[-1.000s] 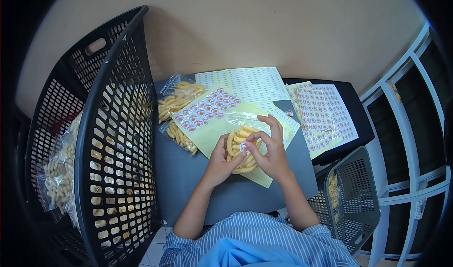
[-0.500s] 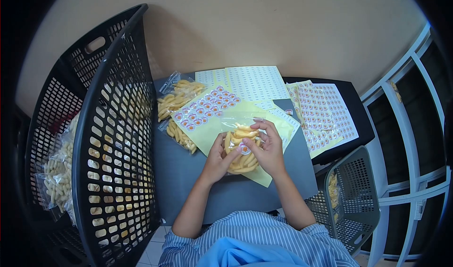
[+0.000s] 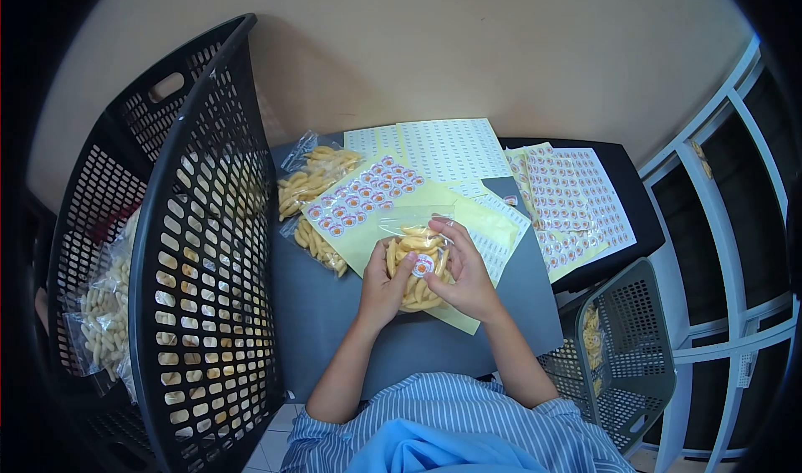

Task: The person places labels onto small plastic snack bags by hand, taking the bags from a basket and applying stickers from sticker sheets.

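Between my two hands is a clear plastic bag of yellow finger-shaped snacks point(image 3: 423, 292), held above the table. A round sticker point(image 3: 423, 265) with an orange middle sits on its front. My left hand point(image 3: 386, 285) grips the bag's left side, its thumb beside the sticker. The right side is held by my right hand point(image 3: 464, 274), fingers behind the bag and thumb below the sticker. Beneath the bag lies a yellow sheet of round stickers point(image 3: 368, 193). Two more snack bags, an upper one point(image 3: 316, 172) and a lower one point(image 3: 317, 246), lie at the table's left.
A tall black perforated basket point(image 3: 213, 247) stands left, with bagged pale snacks point(image 3: 107, 318) beyond its near wall. White label sheets point(image 3: 451, 145) lie at the back of the grey table point(image 3: 330, 339). More sticker sheets point(image 3: 576, 201) are at right, above a green-grey basket point(image 3: 631, 339).
The bag and both hands have shifted slightly left. My right thumb has moved down off the sticker, which now shows whole.
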`<state>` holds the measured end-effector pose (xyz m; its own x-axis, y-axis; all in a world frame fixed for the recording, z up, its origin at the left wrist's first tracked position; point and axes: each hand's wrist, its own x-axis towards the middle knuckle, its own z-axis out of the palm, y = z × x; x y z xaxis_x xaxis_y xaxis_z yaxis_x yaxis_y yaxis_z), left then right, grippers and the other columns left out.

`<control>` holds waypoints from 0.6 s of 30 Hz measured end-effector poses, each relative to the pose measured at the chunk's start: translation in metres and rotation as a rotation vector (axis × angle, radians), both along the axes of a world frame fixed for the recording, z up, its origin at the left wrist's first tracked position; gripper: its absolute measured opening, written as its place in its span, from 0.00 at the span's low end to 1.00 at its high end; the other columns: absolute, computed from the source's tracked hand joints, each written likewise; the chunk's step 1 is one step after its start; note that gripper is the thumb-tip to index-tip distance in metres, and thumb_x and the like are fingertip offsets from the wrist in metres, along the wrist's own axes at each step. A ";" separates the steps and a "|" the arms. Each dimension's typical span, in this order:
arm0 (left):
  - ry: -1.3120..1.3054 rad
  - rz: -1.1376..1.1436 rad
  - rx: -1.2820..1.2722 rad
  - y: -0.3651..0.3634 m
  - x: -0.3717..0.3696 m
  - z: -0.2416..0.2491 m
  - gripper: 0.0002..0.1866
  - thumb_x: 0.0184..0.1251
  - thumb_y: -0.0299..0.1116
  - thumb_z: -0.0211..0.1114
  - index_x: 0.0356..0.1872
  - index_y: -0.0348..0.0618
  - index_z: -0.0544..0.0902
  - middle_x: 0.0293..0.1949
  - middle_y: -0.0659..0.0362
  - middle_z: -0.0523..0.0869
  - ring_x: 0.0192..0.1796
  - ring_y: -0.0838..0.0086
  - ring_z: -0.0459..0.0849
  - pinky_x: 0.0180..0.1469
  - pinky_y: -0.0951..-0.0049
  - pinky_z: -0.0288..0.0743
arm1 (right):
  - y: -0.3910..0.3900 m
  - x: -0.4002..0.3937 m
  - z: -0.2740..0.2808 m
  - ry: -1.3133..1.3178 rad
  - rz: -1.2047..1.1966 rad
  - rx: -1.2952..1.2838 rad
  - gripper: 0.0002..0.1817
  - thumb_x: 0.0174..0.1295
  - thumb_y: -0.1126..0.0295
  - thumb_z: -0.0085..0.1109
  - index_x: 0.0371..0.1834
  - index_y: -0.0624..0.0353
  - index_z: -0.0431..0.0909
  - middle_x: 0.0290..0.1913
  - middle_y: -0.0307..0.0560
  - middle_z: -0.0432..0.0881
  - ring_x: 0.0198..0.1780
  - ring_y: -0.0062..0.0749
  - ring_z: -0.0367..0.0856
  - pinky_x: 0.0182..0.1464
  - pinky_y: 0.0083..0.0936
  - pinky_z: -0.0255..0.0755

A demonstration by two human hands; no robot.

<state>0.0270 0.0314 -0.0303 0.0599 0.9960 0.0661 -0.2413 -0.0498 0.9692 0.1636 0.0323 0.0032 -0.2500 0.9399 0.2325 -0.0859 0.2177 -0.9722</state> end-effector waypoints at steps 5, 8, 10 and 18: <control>-0.025 0.005 -0.022 0.002 -0.003 0.002 0.15 0.61 0.30 0.55 0.46 0.34 0.68 0.41 0.55 0.76 0.44 0.79 0.73 0.45 0.79 0.68 | 0.002 -0.001 0.002 -0.017 0.037 -0.024 0.36 0.41 0.88 0.54 0.59 0.63 0.57 0.61 0.49 0.52 0.65 0.35 0.51 0.64 0.26 0.51; -0.024 0.017 -0.003 0.001 -0.004 0.003 0.15 0.61 0.30 0.56 0.46 0.34 0.68 0.40 0.56 0.76 0.43 0.79 0.74 0.45 0.79 0.69 | 0.004 -0.005 -0.001 0.012 0.029 -0.025 0.37 0.40 0.88 0.56 0.59 0.63 0.57 0.61 0.49 0.52 0.66 0.35 0.51 0.64 0.26 0.51; -0.006 0.035 0.026 0.001 -0.005 0.005 0.15 0.60 0.30 0.57 0.45 0.34 0.68 0.40 0.56 0.76 0.42 0.79 0.74 0.44 0.79 0.69 | 0.006 -0.006 -0.006 -0.025 -0.004 0.026 0.35 0.42 0.84 0.56 0.59 0.60 0.58 0.61 0.47 0.53 0.63 0.35 0.56 0.62 0.27 0.57; -0.358 0.280 -0.040 0.016 -0.052 0.001 0.15 0.61 0.33 0.53 0.47 0.39 0.68 0.39 0.58 0.76 0.40 0.78 0.76 0.44 0.78 0.71 | 0.019 0.021 -0.002 -0.276 -0.263 0.138 0.28 0.43 0.81 0.56 0.52 0.58 0.66 0.58 0.48 0.61 0.61 0.39 0.61 0.58 0.30 0.61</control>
